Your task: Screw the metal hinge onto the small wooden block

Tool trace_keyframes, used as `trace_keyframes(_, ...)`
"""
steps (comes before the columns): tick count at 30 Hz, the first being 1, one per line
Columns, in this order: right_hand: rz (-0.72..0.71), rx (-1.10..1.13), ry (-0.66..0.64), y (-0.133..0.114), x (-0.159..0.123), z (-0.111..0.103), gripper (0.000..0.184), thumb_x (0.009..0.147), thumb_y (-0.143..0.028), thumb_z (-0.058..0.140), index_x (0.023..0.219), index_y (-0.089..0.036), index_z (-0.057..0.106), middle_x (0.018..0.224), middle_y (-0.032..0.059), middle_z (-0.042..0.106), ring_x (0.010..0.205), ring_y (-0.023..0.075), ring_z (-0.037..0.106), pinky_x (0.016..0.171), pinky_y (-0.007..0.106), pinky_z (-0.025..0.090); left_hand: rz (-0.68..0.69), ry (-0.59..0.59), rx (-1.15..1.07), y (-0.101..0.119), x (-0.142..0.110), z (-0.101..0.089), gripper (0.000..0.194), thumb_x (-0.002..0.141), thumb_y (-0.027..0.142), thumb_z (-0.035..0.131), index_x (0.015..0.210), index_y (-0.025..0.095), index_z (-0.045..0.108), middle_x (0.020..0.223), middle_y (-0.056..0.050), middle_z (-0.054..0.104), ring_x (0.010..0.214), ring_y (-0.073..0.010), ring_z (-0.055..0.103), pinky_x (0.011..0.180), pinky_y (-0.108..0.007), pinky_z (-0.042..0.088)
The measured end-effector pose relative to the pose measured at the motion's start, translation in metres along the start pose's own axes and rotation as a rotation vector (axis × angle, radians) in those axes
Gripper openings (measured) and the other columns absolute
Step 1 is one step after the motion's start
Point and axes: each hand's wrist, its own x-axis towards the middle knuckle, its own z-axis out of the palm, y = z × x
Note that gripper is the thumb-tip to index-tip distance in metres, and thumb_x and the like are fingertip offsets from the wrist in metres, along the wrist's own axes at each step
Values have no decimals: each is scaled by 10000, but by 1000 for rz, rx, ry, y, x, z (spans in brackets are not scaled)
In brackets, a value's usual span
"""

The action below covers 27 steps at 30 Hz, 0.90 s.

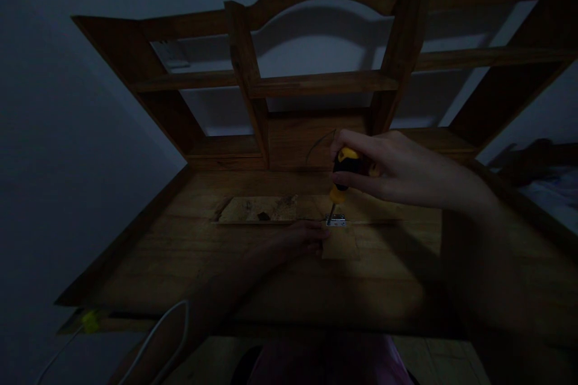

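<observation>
My right hand (374,165) is wrapped round the yellow and black handle of a screwdriver (347,168). The shaft points down and slightly left, its tip on a small silver metal hinge (335,221). That hinge lies along the far edge of a small light wooden piece (341,245) on the desktop. From the left, my left hand (309,236) reaches in low, its curled fingers gripping the left edge of this piece, close to the hinge. Dim light obscures the fingertips, and any screw under the tip is too small to make out.
A rough-edged wooden board (257,209) lies left of the hinge on the wooden desktop (180,252). Behind stands a wooden shelf unit (323,83) with an arched top. A white cable (184,319) loops across my left forearm, near a yellow object (91,320) at the desk's edge.
</observation>
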Motion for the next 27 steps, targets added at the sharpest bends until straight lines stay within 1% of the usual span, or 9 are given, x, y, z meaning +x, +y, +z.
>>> trace_keyframes(4, 6, -1, 13, 1, -1, 0, 240, 965, -442, 586, 1100, -244, 599, 873, -4, 695, 743, 186, 636, 664, 293, 380, 8, -10, -6, 1, -2, 1, 379, 704, 341, 898, 921, 80, 730, 861, -73, 677, 703, -117, 626, 610, -227, 458)
trace_keyframes(9, 21, -17, 11, 1, 1, 1, 231, 957, -436, 594, 1081, -241, 601, 844, -6, 686, 731, 185, 626, 656, 290, 368, 5, 11, -6, 3, -3, 4, 398, 684, 350, 910, 908, 75, 731, 827, -64, 669, 661, -106, 608, 588, -225, 450)
trace_keyframes(12, 11, -13, 8, 1, 2, 1, 234, 957, -437, 600, 1076, -235, 595, 843, -5, 684, 738, 182, 629, 647, 283, 361, -7, 7, -3, 2, -2, 2, 385, 699, 333, 901, 933, 80, 731, 871, -77, 684, 702, -114, 628, 635, -232, 473)
trace_keyframes(15, 3, -4, 4, 1, 2, 1, 229, 963, -436, 595, 1071, -235, 591, 836, -11, 681, 731, 176, 630, 646, 279, 361, -2, 0, 1, 0, 1, -1, 358, 712, 326, 890, 921, 84, 728, 870, -76, 686, 699, -116, 630, 639, -237, 478)
trace_keyframes(19, 7, -1, 1, 1, 2, 1, 217, 966, -422, 589, 1078, -237, 587, 841, -8, 683, 722, 174, 621, 649, 281, 361, -14, 27, -7, -1, 2, -2, 329, 716, 302, 884, 919, 95, 730, 892, -76, 694, 712, -119, 638, 652, -240, 488)
trace_keyframes(23, 26, -16, -9, 1, 2, 1, 232, 964, -445, 590, 1066, -236, 589, 842, -1, 683, 751, 187, 626, 653, 284, 355, -19, 30, -23, 1, -1, 1, 351, 713, 306, 891, 936, 85, 735, 903, -80, 697, 736, -121, 647, 642, -232, 475)
trace_keyframes(27, 17, -14, 3, 1, 2, 1, 246, 967, -452, 586, 1082, -234, 594, 831, -7, 682, 727, 182, 624, 651, 284, 361, -17, 24, -17, 1, -2, 2, 374, 701, 317, 903, 943, 81, 742, 886, -72, 692, 727, -115, 640, 635, -232, 469)
